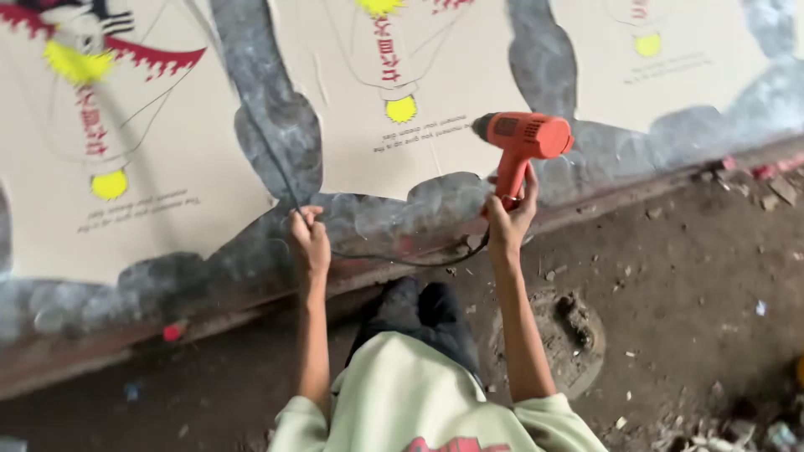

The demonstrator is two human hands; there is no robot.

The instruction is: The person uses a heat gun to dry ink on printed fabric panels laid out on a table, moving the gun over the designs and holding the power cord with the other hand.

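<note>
clearly, from the head view, we have our right hand (508,219) clenched round the handle of the orange heat gun (523,138), held up with its nozzle aimed at the cardboard sheet (394,92), while our left hand (310,238) is closed on the black cord (276,159). we judge the gun rigid and fairly light, best gripped at the handle away from the nozzle, and the cord limp and easily snagged.

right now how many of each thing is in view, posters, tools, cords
posters: 3
heat gun, in right hand: 1
cord, in left hand: 1
total: 5
</note>
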